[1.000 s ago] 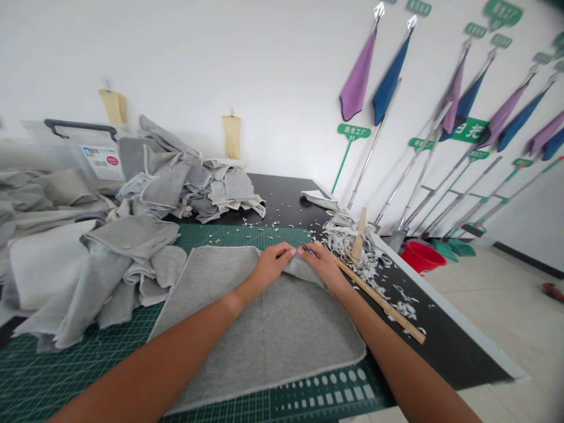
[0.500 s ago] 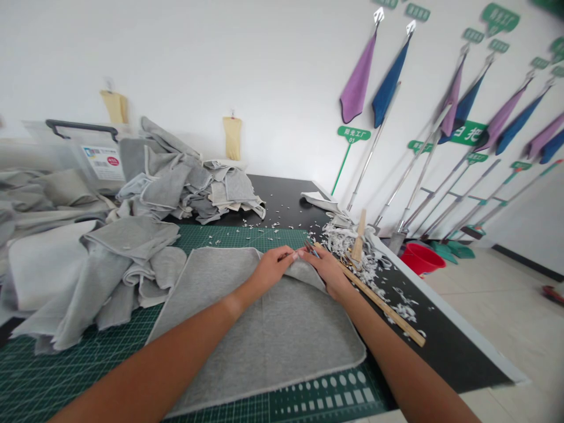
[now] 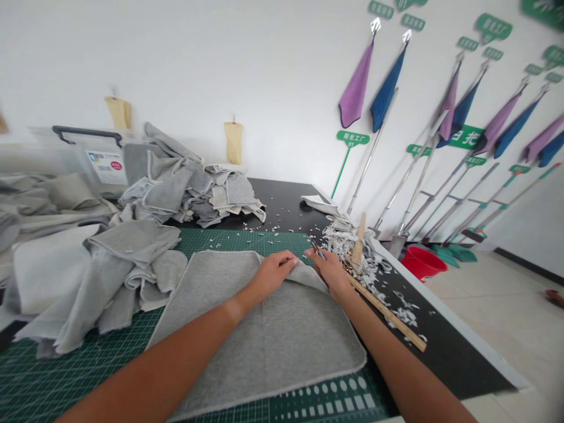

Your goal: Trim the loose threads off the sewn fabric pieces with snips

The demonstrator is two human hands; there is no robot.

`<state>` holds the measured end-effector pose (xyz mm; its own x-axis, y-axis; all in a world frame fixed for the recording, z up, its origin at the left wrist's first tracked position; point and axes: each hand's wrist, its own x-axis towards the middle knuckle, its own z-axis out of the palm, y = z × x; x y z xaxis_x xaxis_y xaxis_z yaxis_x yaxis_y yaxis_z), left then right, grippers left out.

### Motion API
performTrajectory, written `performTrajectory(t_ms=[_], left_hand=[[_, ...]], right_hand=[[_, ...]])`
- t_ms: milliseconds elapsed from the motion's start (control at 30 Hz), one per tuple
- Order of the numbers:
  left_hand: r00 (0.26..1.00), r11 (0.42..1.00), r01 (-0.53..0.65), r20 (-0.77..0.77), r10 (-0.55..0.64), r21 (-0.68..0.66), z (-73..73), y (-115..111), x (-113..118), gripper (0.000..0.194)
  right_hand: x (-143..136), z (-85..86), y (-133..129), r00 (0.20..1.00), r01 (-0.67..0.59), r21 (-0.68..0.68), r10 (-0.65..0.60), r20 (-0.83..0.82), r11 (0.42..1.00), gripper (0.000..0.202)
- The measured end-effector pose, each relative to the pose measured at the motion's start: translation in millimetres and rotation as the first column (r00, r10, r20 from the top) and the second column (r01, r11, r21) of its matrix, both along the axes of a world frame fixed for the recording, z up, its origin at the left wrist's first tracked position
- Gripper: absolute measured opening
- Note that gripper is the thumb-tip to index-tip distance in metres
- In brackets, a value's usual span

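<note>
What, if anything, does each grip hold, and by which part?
Left grip: grey rectangular cloth, by its far edge. Right grip: slim metallic tool, exact hold unclear.

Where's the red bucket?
In the head view, the red bucket is at right on the floor, beyond the black table, beside the green dustpans.

There are two hands point(image 3: 273, 273) point(image 3: 331, 273), one spread cloth point(image 3: 282, 338), two wooden strips point(image 3: 388, 312) point(image 3: 359, 239), one bucket point(image 3: 423, 264).

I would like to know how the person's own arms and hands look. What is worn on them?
The left hand and the right hand wear no gloves. Both forearms are bare, with no sleeves in view. I see no watch or bracelet; a thin ring would be too small to tell.
</note>
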<state>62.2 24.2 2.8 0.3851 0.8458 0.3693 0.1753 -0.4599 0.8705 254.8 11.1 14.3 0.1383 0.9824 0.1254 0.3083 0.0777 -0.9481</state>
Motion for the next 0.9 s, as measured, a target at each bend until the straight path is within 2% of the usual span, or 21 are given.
performTrajectory(t_ms=[300,533,733,900], left_hand=[[1.000,1.000,0.007,0.011,-0.007,0.012,0.1,-0.8,0.2,0.027],[1.000,1.000,-0.005,-0.014,0.005,-0.004,-0.1,-1.8,-0.2,0.030],[1.000,1.000,-0.016,-0.020,0.015,-0.014,-0.4,-2.7,-0.3,0.031],[1.000,1.000,-0.009,0.000,0.009,-0.007,0.9,-4.2,-1.1,0.030]], right_hand=[[8.1,-0.8,5.2,0.979,0.016,0.053,-0.027,0.202,0.998,0.036],[9.2,-1.9,6.4,0.979,0.000,0.086,-0.017,0.201,0.996,0.036],[11.6,-5.7,10.4,0.944,-0.017,0.104,-0.018,0.331,0.994,0.038],[13.8,-5.3,13.9,0.942,-0.040,0.129,-0.006,0.336,0.991,0.035]])
